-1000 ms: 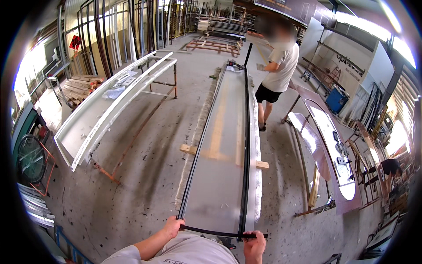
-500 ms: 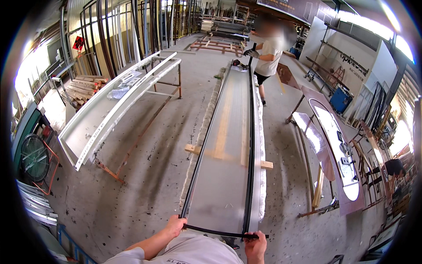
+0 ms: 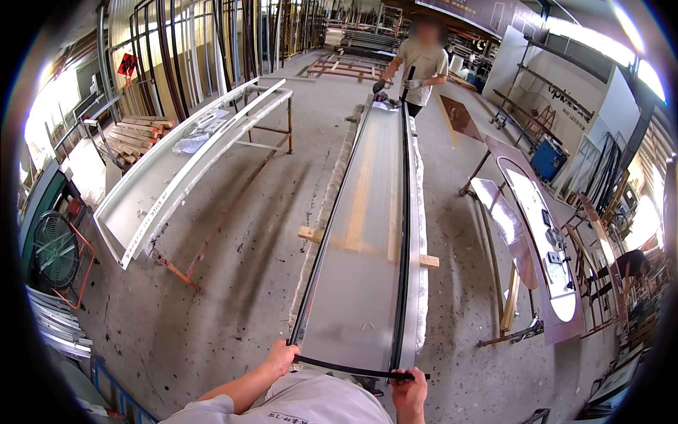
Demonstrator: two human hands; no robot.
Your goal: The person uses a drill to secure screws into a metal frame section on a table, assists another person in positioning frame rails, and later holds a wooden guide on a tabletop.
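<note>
A long, clear glass-like panel [image 3: 353,304] runs away from me on padded supports, with a black strip [image 3: 323,251] along its left edge and a black rail [image 3: 403,233] along its right. Across the near end lies a short black bar [image 3: 346,368]. My left hand [image 3: 282,355] is closed at the near left corner, where the bar's left end meets the edge strip. The bar's right end, which sticks out past the rail, is gripped by my right hand [image 3: 409,390], fingers curled over it.
At the panel's far end a co-worker [image 3: 422,63] in gloves holds an upright black piece [image 3: 409,83]. A wooden crosspiece [image 3: 429,261] juts out on both sides beneath the panel. Left stands a rack with a white frame [image 3: 166,184]; right, a stand with a mirrored oval panel [image 3: 544,247].
The co-worker has stepped from the right side to behind the panel's far end, now facing this way, one gloved hand lowered toward its left corner. My hands have barely moved.
</note>
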